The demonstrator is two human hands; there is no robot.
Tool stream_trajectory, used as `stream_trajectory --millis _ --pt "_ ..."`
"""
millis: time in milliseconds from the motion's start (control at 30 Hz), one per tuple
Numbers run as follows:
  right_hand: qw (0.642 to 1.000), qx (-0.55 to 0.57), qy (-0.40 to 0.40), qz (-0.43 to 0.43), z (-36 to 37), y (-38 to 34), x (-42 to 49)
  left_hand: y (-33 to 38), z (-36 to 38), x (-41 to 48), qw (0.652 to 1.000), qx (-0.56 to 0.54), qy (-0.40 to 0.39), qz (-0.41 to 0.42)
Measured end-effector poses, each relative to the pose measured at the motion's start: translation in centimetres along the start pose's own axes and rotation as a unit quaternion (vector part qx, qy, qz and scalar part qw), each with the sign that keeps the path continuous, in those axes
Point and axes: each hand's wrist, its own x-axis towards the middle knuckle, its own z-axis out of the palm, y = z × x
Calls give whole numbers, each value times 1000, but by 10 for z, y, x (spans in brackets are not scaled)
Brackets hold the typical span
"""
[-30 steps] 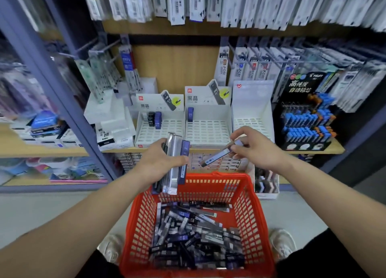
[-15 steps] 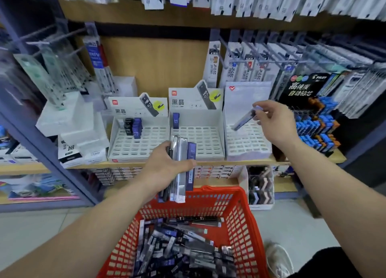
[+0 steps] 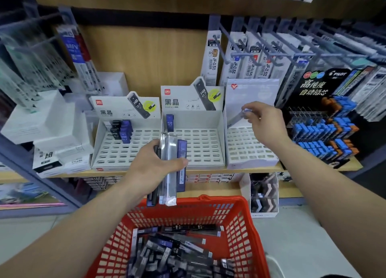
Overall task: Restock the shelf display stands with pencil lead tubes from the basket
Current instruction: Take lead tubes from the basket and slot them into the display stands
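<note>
The left hand [image 3: 154, 169] was closed around a bundle of lead tubes [image 3: 171, 173], thumb across the front. The tubes were slim, flat-sided plastic sticks, some clear and glossy, some dark blue and one black. They stood nearly upright above the far rim of the basket [image 3: 240, 221].

The right hand [image 3: 265, 123] reached forward, its fingertips pinching a single tube [image 3: 236, 119] by its upper end. That tube was pale, blurred and tilted down to the left over the back rows of the right stand [image 3: 246, 150]. I could not tell whether its tip had entered a slot.

The right stand was a white card tray with a grid of small oblong holes and a plain tall backboard. Just beside it sat the middle stand [image 3: 196, 146], of the same perforated card, with one blue tube [image 3: 169, 122] upright in its back left corner. The left stand [image 3: 125, 152] held a small cluster of black and blue tubes [image 3: 120, 131] at its back left. All three stood on a wooden shelf [image 3: 208, 170].

The basket was red plastic lattice, and in it lay a jumbled heap of loose tubes [image 3: 173, 254]. Right of the stands stood a black Pilot display [image 3: 321, 121] stepped with blue and orange cases. Refill packs [image 3: 250, 56] hung from wire hooks above, and white boxes [image 3: 48, 127] were stacked at the left.
</note>
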Motion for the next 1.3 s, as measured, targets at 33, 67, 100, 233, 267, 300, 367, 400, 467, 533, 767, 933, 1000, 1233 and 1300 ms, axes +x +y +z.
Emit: stream_trajectory --millis 33,67,100,233,267,300,367,400,467,533,767,933,1000,1233,1300 --pt "1000 -7 -1 -8 0 1 2 -1 0 1 1000 2 0 5" --pt "1000 -13 0 -17 0 1 4 -3 0 2 1000 4 -2 5" --pt "999 -21 1 -28 0 1 6 -3 0 1 1000 4 0 3" --pt "996 -59 -36 -51 8 -2 15 -6 1 4 1000 -9 -11 6" --pt "995 -68 -44 -53 12 -2 17 -7 1 5 1000 -16 -12 4" --pt "995 -71 -44 -51 16 -3 17 -6 3 4 1000 -19 -10 4" --pt "998 -54 -25 -30 21 -3 19 -3 6 2 1000 -18 -5 -2" --pt "999 -44 -12 -21 22 -2 20 -3 7 1 1000 -20 -5 -6" --pt "999 -28 16 -10 25 0 21 -7 8 4 999 -40 -14 4" --pt "999 -13 43 -2 27 2 21 -9 7 4 998 -59 -14 14" --pt "1000 -13 12 26 35 6 27 -5 6 0 997 -68 -3 35" --pt "1000 -15 14 24 31 2 23 -4 7 0 997 -66 1 26" --pt "997 -74 20 -1 25 -5 14 -3 6 -2 998 -63 5 31" --pt "975 129 -180 -8 24 -94 -62 9 0 -17 998 -54 -14 19" --pt "939 212 -269 37 27 -114 -81 13 -3 -24 999 -35 -21 18"
